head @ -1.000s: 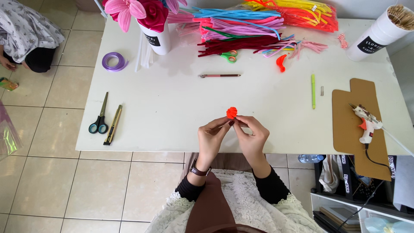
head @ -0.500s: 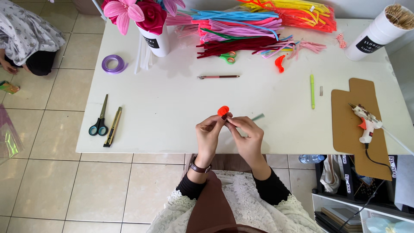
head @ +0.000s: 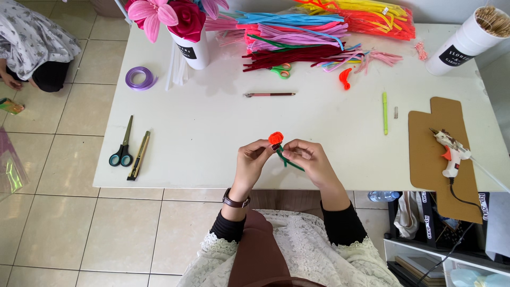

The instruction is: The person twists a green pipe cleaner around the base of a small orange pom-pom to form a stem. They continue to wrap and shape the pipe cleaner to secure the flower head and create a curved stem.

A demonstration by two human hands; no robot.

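Observation:
Both my hands work over the near edge of the white table (head: 212, 138). My left hand (head: 252, 162) pinches a small orange-red pipe-cleaner flower bud (head: 275, 138) just under its head. My right hand (head: 308, 159) grips the dark green pipe-cleaner stem (head: 289, 161) that runs down and to the right from the bud. The two hands are close together, fingertips almost touching at the bud's base.
Scissors (head: 121, 148) and a utility knife (head: 139, 155) lie at the left. A purple ribbon roll (head: 140, 78), a vase of fabric flowers (head: 186, 32), piles of coloured pipe cleaners (head: 319, 32), a pencil (head: 270, 94), a green pen (head: 385, 111) and a glue gun (head: 449, 151) on cardboard surround me. Another person (head: 32, 48) crouches at the far left.
The bud has shifted slightly left and up between my hands. The green stem now shows below my right fingers, angled down and right.

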